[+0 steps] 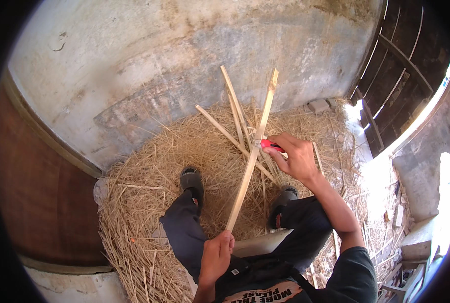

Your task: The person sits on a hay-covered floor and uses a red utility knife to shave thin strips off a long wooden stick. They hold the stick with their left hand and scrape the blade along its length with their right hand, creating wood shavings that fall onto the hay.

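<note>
A long, pale bamboo strip [244,190] slants up and away from me between my knees. Its near end is gripped in my left hand [216,256], with the fingers closed round it. In my right hand [296,155] is a red-handled utility knife [271,145], its blade end against the strip about halfway along. The blade itself is too small to make out clearly. Behind the strip, several loose bamboo strips [220,128] lie crossed, some with their far ends pointing up at the wall.
Straw-like shavings [134,212] cover the floor round my dark boots [191,181]. Ahead stands a stained plaster wall [184,60]. A brown door panel [43,187] is at left, dark wooden boards [401,60] at far right. Brick pieces [318,105] sit by the wall's foot.
</note>
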Demonstrator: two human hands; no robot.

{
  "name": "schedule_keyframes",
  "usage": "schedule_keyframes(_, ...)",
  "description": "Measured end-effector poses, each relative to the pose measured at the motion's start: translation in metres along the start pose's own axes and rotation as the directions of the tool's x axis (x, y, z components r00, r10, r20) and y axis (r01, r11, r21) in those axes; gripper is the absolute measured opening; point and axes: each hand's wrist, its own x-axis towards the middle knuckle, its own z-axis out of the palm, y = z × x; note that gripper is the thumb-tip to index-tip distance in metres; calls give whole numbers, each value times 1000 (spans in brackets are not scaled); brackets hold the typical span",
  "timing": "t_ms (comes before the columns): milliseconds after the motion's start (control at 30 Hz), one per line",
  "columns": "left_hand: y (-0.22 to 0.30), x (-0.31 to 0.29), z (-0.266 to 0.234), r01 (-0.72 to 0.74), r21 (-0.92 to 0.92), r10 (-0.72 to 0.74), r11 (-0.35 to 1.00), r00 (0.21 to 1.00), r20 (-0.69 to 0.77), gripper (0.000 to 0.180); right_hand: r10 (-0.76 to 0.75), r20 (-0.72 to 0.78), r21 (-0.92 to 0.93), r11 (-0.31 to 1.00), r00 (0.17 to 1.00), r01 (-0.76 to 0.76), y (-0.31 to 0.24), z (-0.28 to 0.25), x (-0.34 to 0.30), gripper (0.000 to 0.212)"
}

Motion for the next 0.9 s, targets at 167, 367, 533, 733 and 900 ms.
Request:
schedule_keyframes(167,3,0,-2,28,0,-28,1000,1000,-5,55,10,-21,-6,1000,1000,-10,-1,3,2,25)
schedule_keyframes(367,-2,-1,-2,22,-10,-23,1000,1000,-19,55,7,-3,-9,1000,1000,-7,-1,4,2,24)
schedule_keyframes(533,-1,-3,-5,39,30,-39,999,999,-8,54,-6,-32,-18,1000,999,5,-5,6,3,24)
schedule_keyframes(733,-5,-2,-9,26,28,-26,999,1000,-10,54,-17,-32,-23,1000,999,16,-6,9,5,25)
schedule_keyframes(900,-14,0,-10,103,-113,-94,988,993,76,52,-19,-50,-29,999,999,18,-4,12,4,25)
